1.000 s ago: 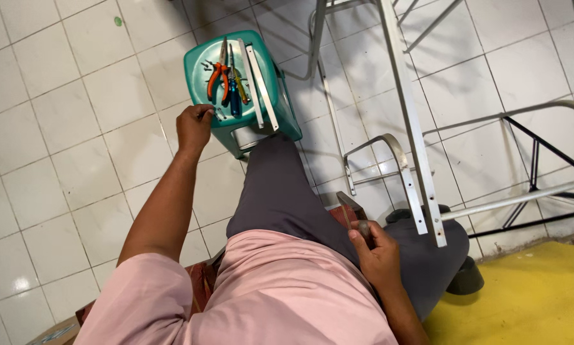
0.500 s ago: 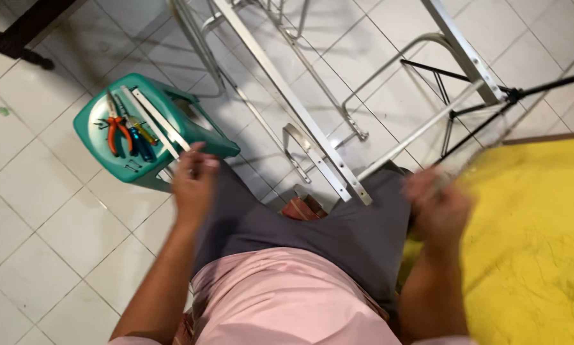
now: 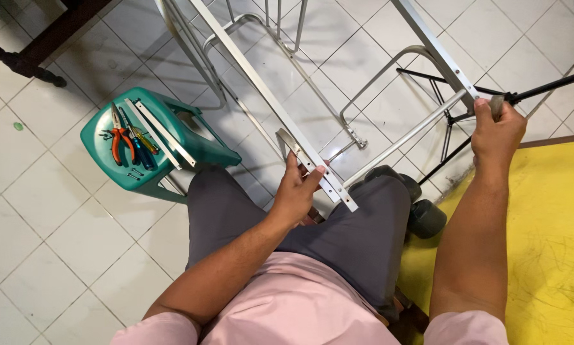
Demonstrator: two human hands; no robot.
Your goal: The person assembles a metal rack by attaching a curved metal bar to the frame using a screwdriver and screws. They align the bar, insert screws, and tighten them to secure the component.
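Note:
My left hand [image 3: 296, 191] grips the near end of a long aluminium rail [image 3: 261, 89] that runs diagonally over my grey trousers. My right hand [image 3: 497, 131] is closed around a small grey tool [image 3: 496, 105], held at the end of a second aluminium rail [image 3: 437, 48], where a round cross tube [image 3: 405, 137] meets it. Both rails belong to one light metal frame lying on the white tiled floor.
To my left stands a green plastic stool [image 3: 204, 147] with orange-handled pliers [image 3: 115, 144], screwdrivers [image 3: 140, 153], two short aluminium strips [image 3: 162, 134] and small screws on it. A yellow mat [image 3: 549, 236] lies at right, black tripod legs [image 3: 453, 121] behind the frame, and a dark furniture leg [image 3: 25, 64] top left.
My left hand left the stool and took hold of the long rail's end. My right hand rose from my lap to the second rail. The view swung right.

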